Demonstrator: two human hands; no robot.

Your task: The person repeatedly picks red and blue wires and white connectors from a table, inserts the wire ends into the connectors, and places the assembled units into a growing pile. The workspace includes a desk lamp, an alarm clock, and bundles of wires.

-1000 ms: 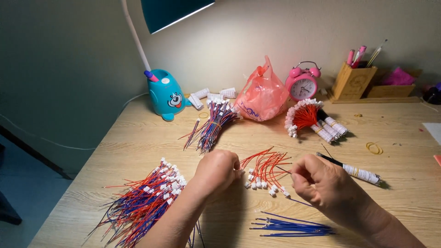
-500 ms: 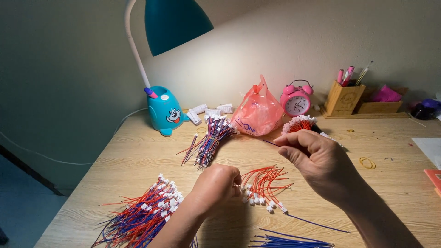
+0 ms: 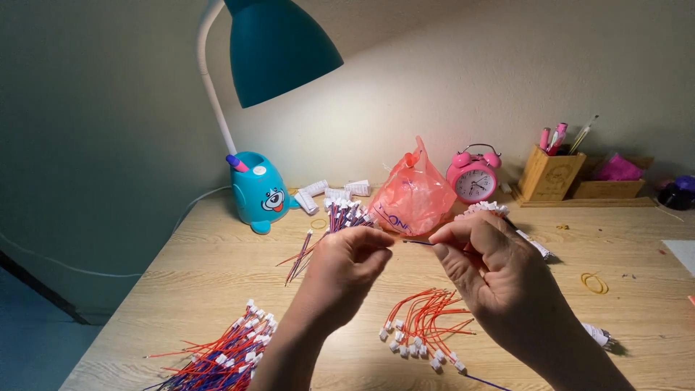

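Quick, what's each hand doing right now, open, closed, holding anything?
Left hand: closed, fingertips pinching one end of a thin blue wire.
Right hand: closed, pinching the same wire.

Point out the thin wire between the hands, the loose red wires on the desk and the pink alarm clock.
thin wire (image 3: 418, 243), head view, on the dark stretch between the hands.
loose red wires (image 3: 423, 326), head view, on the middle of the bunch.
pink alarm clock (image 3: 473, 181), head view, on its dial.
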